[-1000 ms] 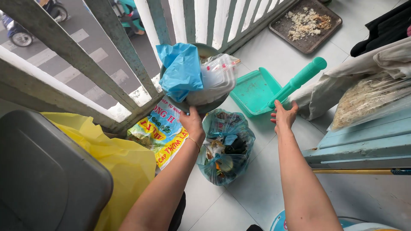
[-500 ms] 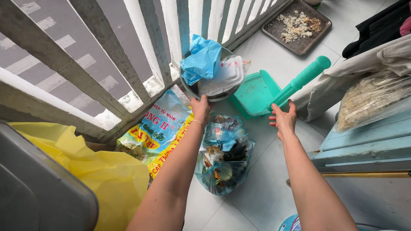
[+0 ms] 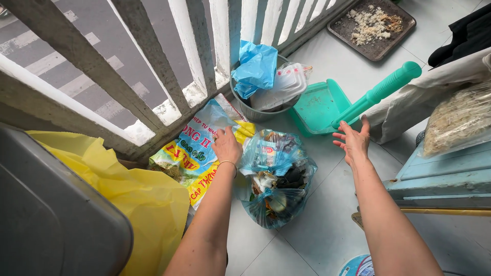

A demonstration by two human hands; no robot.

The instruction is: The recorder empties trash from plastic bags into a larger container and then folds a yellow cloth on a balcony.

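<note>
Soft, crinkly, light printed yellow-and-blue plastic sack (image 3: 197, 153) under loose left hand (image 3: 226, 145); best pinched at top edge; right hand (image 3: 353, 143) spread, empty.

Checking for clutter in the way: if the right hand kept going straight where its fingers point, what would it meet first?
Most likely the green dustpan: the right hand is open, fingers pointing up and away at the handle just beyond. Depth is unclear, so it might pass over it.

Grey bin (image 3: 51, 214) cut off at left edge; blue bag (image 3: 258, 64) hides bucket (image 3: 250, 110) contents.
</note>
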